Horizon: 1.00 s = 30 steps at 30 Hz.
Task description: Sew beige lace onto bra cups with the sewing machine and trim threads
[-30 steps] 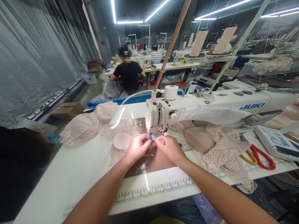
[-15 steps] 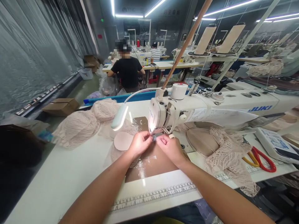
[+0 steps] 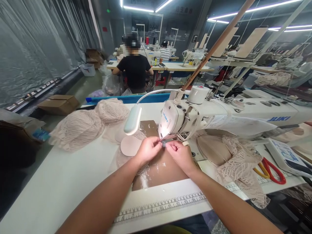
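A small grey piece [image 3: 163,143] is pinched between the fingertips of the left hand [image 3: 148,150] and the right hand [image 3: 180,155], both closed on it from either side. The piece is held just below the lit head of the sewing machine [image 3: 175,118], above a shiny tan sheet [image 3: 159,170] laid on the table [image 3: 60,182]. A round pad [image 3: 129,145] is seen just left of the left hand, under the lamp [image 3: 132,119]. Lace fabric [image 3: 80,125] is heaped well to the left, and more lace [image 3: 240,162] to the right, near red-handled scissors [image 3: 271,169]. A printed ruler [image 3: 161,206] is set along the table's near edge.
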{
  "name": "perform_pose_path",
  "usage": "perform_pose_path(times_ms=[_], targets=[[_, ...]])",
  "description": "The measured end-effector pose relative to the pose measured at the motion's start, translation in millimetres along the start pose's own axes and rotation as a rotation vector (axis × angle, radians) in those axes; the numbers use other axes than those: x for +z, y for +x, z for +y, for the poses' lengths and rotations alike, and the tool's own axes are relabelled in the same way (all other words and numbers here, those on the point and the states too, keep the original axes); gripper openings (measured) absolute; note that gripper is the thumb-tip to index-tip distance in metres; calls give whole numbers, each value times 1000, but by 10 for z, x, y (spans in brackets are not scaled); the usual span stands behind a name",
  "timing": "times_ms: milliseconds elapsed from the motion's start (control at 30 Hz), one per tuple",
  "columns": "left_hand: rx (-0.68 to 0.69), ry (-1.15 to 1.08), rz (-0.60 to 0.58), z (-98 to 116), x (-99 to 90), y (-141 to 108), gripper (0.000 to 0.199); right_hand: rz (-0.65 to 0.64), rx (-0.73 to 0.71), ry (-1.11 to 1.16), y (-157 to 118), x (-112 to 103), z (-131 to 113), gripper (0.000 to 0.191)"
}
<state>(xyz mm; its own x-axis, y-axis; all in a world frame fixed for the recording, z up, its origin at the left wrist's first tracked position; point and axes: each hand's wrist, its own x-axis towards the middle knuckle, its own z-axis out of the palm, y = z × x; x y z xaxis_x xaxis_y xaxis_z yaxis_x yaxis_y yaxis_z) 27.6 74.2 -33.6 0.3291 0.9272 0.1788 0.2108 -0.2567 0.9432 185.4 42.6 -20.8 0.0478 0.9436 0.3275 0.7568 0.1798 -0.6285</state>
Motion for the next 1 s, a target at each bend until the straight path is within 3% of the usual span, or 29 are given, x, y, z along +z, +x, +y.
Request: perform_pose_path(times_ms=[567,1000], targets=[[-14,-33,-13,-30,-8,4,17,8,94,3,-7,1,-27,25],[-15,-28,-4,5,-16,4,16,40,30,-51,-4,34,-82,23]])
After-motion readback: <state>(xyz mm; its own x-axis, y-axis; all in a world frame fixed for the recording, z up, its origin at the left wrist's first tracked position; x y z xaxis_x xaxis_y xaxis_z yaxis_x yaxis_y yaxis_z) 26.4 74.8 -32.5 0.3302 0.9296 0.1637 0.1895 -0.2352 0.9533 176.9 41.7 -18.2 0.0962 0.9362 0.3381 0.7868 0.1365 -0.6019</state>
